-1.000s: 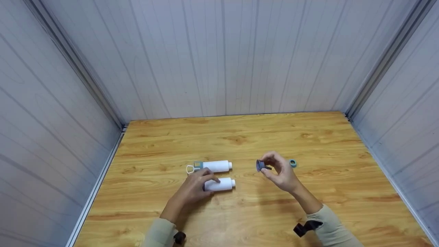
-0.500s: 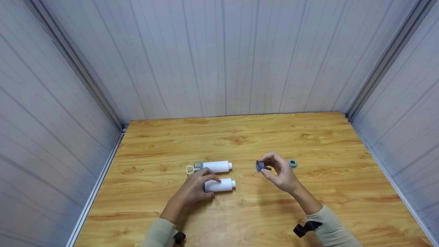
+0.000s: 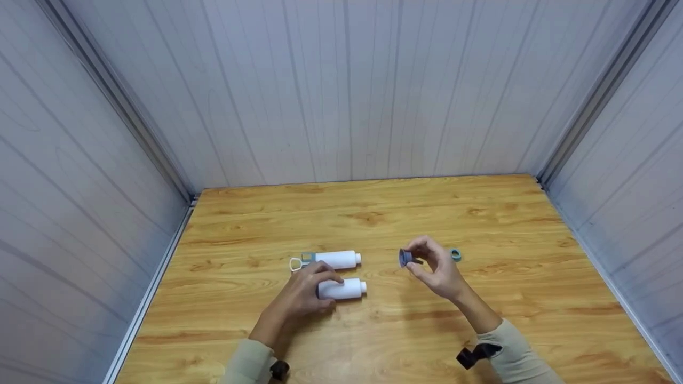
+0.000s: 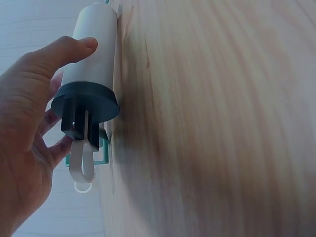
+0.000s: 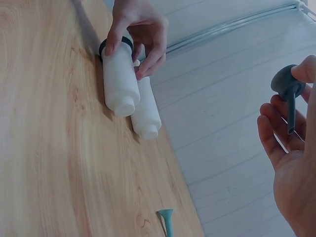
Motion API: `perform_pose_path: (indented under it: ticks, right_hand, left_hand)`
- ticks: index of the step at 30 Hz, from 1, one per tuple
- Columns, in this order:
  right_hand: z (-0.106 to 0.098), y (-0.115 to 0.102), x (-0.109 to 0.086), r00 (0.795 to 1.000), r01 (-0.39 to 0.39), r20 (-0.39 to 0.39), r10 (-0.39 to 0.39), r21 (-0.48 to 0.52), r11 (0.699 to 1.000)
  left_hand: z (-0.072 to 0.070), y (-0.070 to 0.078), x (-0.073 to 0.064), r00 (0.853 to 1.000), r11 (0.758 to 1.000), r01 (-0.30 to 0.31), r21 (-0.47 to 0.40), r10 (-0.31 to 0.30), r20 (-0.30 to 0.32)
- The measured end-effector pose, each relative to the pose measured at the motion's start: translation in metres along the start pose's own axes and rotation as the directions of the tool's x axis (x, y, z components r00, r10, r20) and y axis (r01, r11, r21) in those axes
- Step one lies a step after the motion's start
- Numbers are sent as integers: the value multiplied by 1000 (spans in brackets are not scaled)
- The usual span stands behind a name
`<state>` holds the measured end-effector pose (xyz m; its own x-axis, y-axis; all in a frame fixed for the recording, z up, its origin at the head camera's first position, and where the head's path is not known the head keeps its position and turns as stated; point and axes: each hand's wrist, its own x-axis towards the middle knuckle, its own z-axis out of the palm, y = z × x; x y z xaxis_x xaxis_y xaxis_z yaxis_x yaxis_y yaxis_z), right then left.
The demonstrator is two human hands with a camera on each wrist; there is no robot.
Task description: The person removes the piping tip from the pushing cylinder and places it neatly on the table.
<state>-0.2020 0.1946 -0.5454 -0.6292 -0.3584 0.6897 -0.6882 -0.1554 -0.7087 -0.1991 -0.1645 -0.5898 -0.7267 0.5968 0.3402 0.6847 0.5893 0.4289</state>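
My left hand (image 3: 307, 288) grips a white plastic cylinder (image 3: 344, 288) lying on the table, with its narrow nozzle end pointing right. In the left wrist view, a dark collar (image 4: 89, 101) and a white loop handle (image 4: 82, 163) show at its near end. Behind it lies a second white cylinder (image 3: 336, 259) with a teal collar (image 3: 308, 257) and a white loop. Above the table, my right hand (image 3: 437, 269) pinches a small dark blue-grey funnel (image 5: 285, 84) between thumb and fingers, its thin stem pointing back toward the palm.
A teal funnel (image 5: 167, 217) rests on the table just right of my right hand, seen as a small ring in the head view. Pale panel walls (image 3: 352, 96) rise behind and at both sides of the wooden table (image 3: 368, 218).
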Motion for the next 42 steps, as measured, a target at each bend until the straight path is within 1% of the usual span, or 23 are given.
perform_pose_path:
  ticks: [4,8,15,19,22,27,32,34,37,39,42]
  right_hand:
    - [0,4,-3,1000,-12,-3,12,-6,1000]
    - [1,6,-5,1000,-26,-16,26,-5,1000]
    - [1,10,-9,998,-55,-25,54,-21,998]
    - [1,10,-10,995,-94,-38,92,-38,995]
    - [2,10,-10,993,-111,-46,108,-51,993]
    - [3,12,-10,995,-86,-49,83,-68,994]
    - [3,14,-11,997,-64,-54,60,-80,995]
    - [4,15,-11,997,-66,-54,62,-81,994]
    - [5,14,-10,996,-80,-55,75,-83,993]
    - [6,13,-8,995,-93,-56,89,-82,992]
    - [8,14,-7,994,-98,-62,94,-78,992]
  left_hand:
    - [-2,2,1,999,1000,-19,-2,19,-27]
    - [-5,4,3,997,999,-41,-36,38,-71]
    - [-11,10,9,993,991,-33,-127,18,-118]
    - [-15,14,13,989,987,-36,-156,13,-144]
    - [-18,16,16,987,985,-21,-171,-7,-159]
    - [-23,20,21,983,982,-13,-189,-22,-183]
    - [-24,25,27,975,983,-36,-181,-5,-220]
    - [-24,26,29,970,981,-41,-189,-6,-242]
    - [-25,28,32,963,976,-34,-214,-26,-270]
    - [-26,30,33,960,971,-21,-238,-47,-277]
    - [-27,32,36,957,968,-16,-252,-58,-283]
